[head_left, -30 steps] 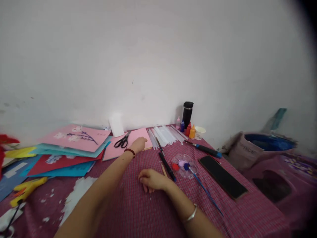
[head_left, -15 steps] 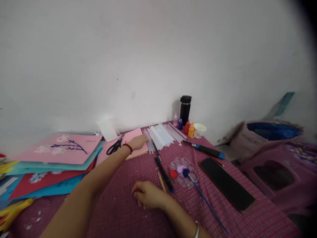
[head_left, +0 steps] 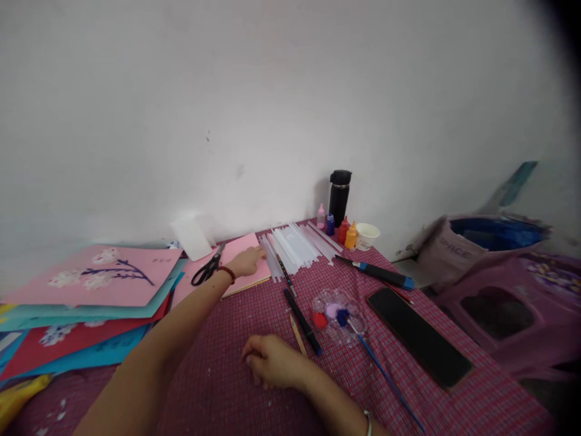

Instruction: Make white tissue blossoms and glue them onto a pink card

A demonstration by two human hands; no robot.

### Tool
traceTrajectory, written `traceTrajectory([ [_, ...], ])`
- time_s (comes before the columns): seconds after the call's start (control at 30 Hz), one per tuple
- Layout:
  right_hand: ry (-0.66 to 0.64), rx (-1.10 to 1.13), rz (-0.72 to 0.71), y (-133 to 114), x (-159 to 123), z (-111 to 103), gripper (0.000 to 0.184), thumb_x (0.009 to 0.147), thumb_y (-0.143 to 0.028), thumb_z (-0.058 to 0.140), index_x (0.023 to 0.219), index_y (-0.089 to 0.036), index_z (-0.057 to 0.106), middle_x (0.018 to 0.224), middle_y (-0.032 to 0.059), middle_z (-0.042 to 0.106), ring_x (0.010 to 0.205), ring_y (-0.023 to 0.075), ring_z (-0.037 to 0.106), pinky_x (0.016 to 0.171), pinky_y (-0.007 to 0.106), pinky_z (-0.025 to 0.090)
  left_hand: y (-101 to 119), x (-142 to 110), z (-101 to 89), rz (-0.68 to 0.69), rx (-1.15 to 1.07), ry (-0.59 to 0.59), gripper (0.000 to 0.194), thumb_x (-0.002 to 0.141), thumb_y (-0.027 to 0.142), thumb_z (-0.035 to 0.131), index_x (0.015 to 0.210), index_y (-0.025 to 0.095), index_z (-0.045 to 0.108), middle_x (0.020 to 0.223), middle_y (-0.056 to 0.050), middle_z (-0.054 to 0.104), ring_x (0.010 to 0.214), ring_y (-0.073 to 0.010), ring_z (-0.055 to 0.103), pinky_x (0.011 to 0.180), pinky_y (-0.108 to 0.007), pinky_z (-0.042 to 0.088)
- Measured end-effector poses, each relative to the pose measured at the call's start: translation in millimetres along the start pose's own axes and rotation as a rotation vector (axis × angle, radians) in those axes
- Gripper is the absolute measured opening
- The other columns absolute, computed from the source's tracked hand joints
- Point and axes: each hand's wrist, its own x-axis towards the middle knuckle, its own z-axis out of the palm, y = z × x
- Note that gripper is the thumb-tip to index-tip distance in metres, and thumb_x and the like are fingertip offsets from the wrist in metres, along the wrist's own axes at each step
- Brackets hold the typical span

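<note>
My left hand reaches across the table with a beaded bracelet on its wrist. Its fingers stretch over the right side of a pink paper sheet, beside the white glue sticks; I see nothing held in them. Black-handled scissors lie on the pink paper to its left. My right hand rests on the checked cloth nearer to me, fingers loosely bent and apart, with nothing visible in it. Close to it lie a pencil and a black pen.
A clear palette holds red, lilac and blue paint, with a blue paintbrush in it. Right of it are a phone and a blue-black cutter. Paint bottles, a black flask and painted cards stand or lie around.
The view has turned slightly, so the table's things shift in the picture. My left hand stays over the pink paper's right side, its fingers a little lower. My right hand barely moves.
</note>
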Motion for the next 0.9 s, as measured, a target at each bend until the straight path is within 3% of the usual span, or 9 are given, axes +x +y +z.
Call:
traceTrajectory([
  [0.27,-0.016,0.083,0.087,-8.8,-0.6,-2.2,0.028,0.085,-0.013,0.037,0.107,-0.019,0.054,0.055,-0.0067,0.049,0.034,0.0046,0.04,0.037,0.015,0.036,3.6,8.2,-6.4,0.129,0.064,0.038,0.032,0.071,0.002,0.042,0.094,0.018,0.059,0.099,-0.009,0.061,0.094,-0.0222,0.054,0.085,-0.034,0.041],
  [0.47,0.018,0.041,0.047,-1.5,-2.0,-2.1,0.026,0.086,-0.017,0.04,0.106,-0.019,0.055,0.059,-0.0051,0.051,0.04,0.0046,0.045,0.04,0.014,0.035,-2.4,-6.5,4.2,0.054,0.012,0.08,0.026,0.076,0.018,0.049,0.099,0.015,0.059,0.102,-0.012,0.06,0.099,-0.0253,0.053,0.089,-0.038,0.039],
  [0.53,0.02,0.032,0.037,-0.7,-2.9,-2.4,0.026,0.086,-0.018,0.04,0.106,-0.019,0.056,0.061,-0.0048,0.052,0.042,0.0049,0.046,0.041,0.014,0.035,-1.9,-13.3,8.9,0.035,-0.015,0.072,0.034,0.075,0.033,0.055,0.102,0.014,0.059,0.106,-0.013,0.06,0.103,-0.028,0.052,0.092,-0.04,0.038],
  [0.63,0.024,0.01,0.029,-2.3,-4.5,-3.5,0.026,0.086,-0.018,0.04,0.106,-0.019,0.056,0.062,-0.0047,0.052,0.044,0.0052,0.047,0.043,0.014,0.035,0.9,-19.6,10.5,0.048,-0.049,0.024,0.061,0.064,0.051,0.064,0.112,0.014,0.058,0.115,-0.014,0.058,0.109,-0.0305,0.051,0.095,-0.039,0.037],
  [0.73,0.037,-0.031,0.027,-5.1,-5.4,-4.2,0.026,0.087,-0.018,0.04,0.106,-0.02,0.056,0.062,-0.0049,0.052,0.045,0.0053,0.048,0.044,0.015,0.035,3.6,-19.8,5.2,0.054,-0.046,-0.031,0.069,0.061,0.052,0.066,0.115,0.011,0.058,0.117,-0.017,0.058,0.109,-0.031,0.052,0.095,-0.038,0.037],
  [0.9,0.053,-0.083,-0.014,-9.4,-5.7,-5.3,0.024,0.086,-0.017,0.042,0.104,-0.019,0.058,0.062,-0.0047,0.053,0.047,0.0057,0.048,0.049,0.017,0.035,3.0,-19.2,-7.0,0.056,-0.065,-0.103,0.057,0.066,0.042,0.063,0.114,0.013,0.059,0.121,-0.015,0.057,0.114,-0.0279,0.05,0.098,-0.035,0.036],
])
